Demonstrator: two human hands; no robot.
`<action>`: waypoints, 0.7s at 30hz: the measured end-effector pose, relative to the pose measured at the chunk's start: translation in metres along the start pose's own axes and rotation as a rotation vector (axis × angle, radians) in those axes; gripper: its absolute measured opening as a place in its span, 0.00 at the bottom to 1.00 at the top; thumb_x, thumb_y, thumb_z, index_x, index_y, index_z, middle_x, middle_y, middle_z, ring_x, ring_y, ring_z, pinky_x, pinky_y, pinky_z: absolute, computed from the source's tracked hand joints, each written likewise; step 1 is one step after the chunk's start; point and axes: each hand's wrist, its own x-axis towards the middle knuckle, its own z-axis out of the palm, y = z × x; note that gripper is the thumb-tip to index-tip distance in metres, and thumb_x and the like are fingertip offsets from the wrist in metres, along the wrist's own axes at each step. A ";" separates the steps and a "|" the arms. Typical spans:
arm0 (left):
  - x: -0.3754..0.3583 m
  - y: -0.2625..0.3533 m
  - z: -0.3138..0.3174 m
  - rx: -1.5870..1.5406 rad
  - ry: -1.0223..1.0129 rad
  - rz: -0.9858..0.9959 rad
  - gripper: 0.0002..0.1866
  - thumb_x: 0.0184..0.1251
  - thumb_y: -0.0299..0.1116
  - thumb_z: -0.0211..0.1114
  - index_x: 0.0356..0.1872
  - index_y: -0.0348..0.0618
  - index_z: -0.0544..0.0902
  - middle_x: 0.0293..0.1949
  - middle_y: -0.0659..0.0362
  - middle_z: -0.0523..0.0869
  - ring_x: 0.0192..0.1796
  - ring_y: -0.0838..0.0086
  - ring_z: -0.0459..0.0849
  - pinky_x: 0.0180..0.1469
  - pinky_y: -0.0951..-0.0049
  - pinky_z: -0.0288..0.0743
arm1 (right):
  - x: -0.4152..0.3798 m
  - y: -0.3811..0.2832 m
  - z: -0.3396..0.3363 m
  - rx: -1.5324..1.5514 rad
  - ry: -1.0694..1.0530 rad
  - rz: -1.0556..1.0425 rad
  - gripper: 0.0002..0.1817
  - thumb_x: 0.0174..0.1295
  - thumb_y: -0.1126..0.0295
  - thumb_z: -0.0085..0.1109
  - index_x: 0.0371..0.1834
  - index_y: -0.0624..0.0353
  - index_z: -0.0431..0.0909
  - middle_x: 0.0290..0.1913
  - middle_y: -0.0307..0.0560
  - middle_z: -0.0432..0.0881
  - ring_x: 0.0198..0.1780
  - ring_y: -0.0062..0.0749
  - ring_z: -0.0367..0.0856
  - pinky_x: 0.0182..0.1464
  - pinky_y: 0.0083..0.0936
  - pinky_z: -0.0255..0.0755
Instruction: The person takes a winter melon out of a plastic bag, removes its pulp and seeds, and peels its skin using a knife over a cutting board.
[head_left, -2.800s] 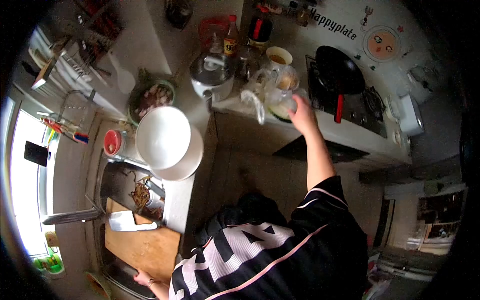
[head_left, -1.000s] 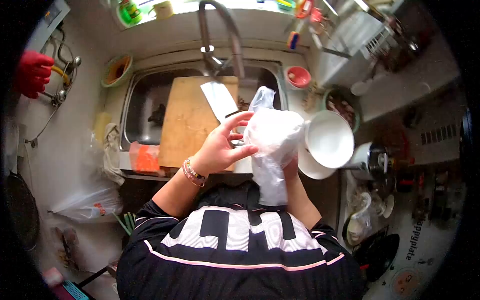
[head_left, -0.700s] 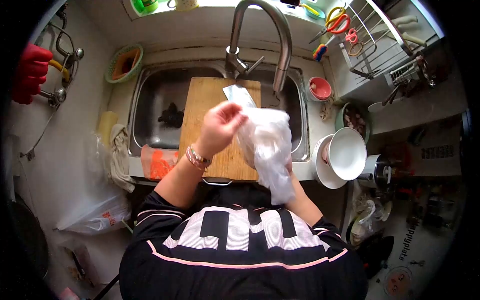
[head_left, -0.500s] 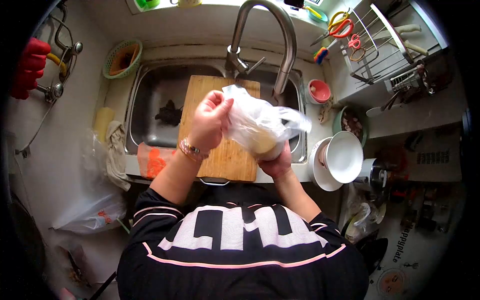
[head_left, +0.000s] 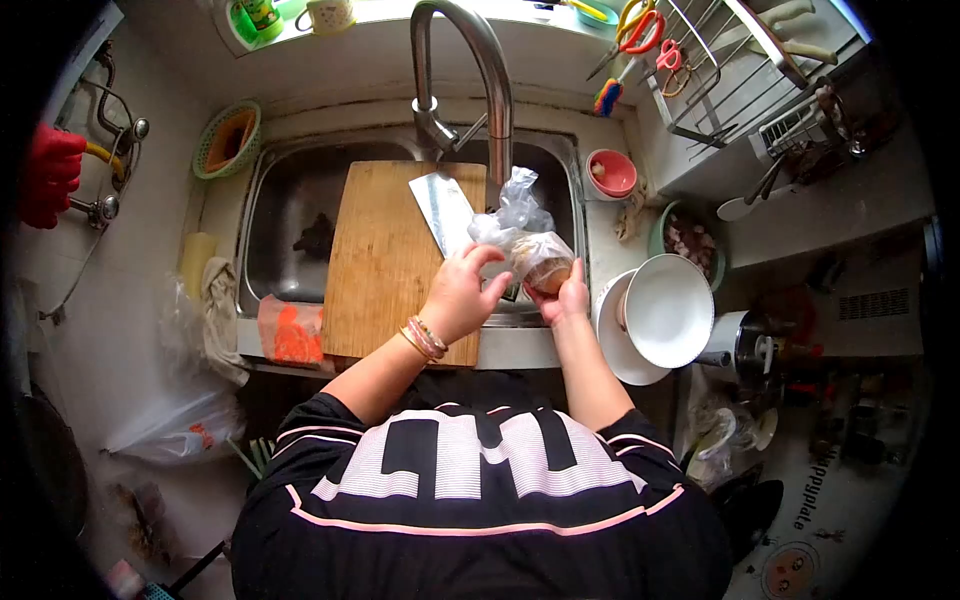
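Both hands are on one clear plastic bag (head_left: 525,235) held over the right part of the sink (head_left: 290,215), just under the faucet (head_left: 470,70) spout. The bag's lower end is bulged around a brownish lump, contents not identifiable; its crumpled neck stands up toward the spout. The right hand (head_left: 562,296) cups the bulged end from below and the right, fingers closed on it. The left hand (head_left: 460,295) grips the bag's left side, fingers curled onto the plastic, bracelets at the wrist.

Just left of the bag, a wooden cutting board (head_left: 385,260) lies across the sink. A cleaver (head_left: 445,210) rests on the board's upper right corner, its blade close to the left hand's fingertips; contact cannot be judged.

Right of the sink, on the tabletop (head_left: 860,200), a white bowl (head_left: 668,310) sits tilted on a white plate (head_left: 612,345), near the right hand. Beyond it: a green bowl (head_left: 688,236) with chopped pieces, and a small pink bowl (head_left: 611,172) at the sink's corner. A dish rack (head_left: 740,80) with scissors (head_left: 640,25) stands at the upper right.

Left side: an orange cloth (head_left: 283,335) hangs over the sink's front edge, and a red glove (head_left: 45,175) hangs on the wall.
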 end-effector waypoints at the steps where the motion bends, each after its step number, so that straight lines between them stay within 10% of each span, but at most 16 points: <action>1: -0.005 -0.007 0.003 -0.142 -0.098 -0.102 0.11 0.62 0.32 0.65 0.42 0.38 0.81 0.38 0.52 0.84 0.41 0.66 0.83 0.45 0.69 0.78 | 0.012 0.001 -0.003 -0.049 0.062 -0.007 0.34 0.70 0.38 0.32 0.66 0.51 0.63 0.63 0.49 0.71 0.56 0.49 0.76 0.47 0.55 0.76; 4: -0.030 -0.013 0.003 -0.432 -0.296 -0.272 0.10 0.65 0.32 0.64 0.39 0.34 0.81 0.33 0.56 0.86 0.34 0.78 0.83 0.38 0.76 0.78 | 0.029 0.003 0.003 -0.181 0.318 -0.061 0.29 0.71 0.44 0.37 0.61 0.56 0.69 0.57 0.52 0.76 0.49 0.46 0.80 0.42 0.47 0.79; 8: -0.061 -0.044 -0.008 -0.537 -0.191 -0.522 0.08 0.67 0.30 0.62 0.40 0.34 0.81 0.33 0.59 0.85 0.36 0.78 0.82 0.40 0.77 0.77 | 0.101 0.030 -0.042 -0.909 0.619 -0.641 0.17 0.67 0.62 0.45 0.40 0.63 0.82 0.38 0.60 0.84 0.41 0.50 0.83 0.44 0.40 0.74; 21: -0.095 -0.088 -0.064 -0.749 0.128 -0.832 0.07 0.70 0.33 0.59 0.43 0.42 0.79 0.36 0.62 0.84 0.38 0.80 0.82 0.39 0.79 0.76 | 0.069 -0.020 0.044 -1.998 0.026 -1.055 0.12 0.65 0.67 0.44 0.33 0.58 0.79 0.34 0.56 0.83 0.38 0.53 0.83 0.41 0.44 0.77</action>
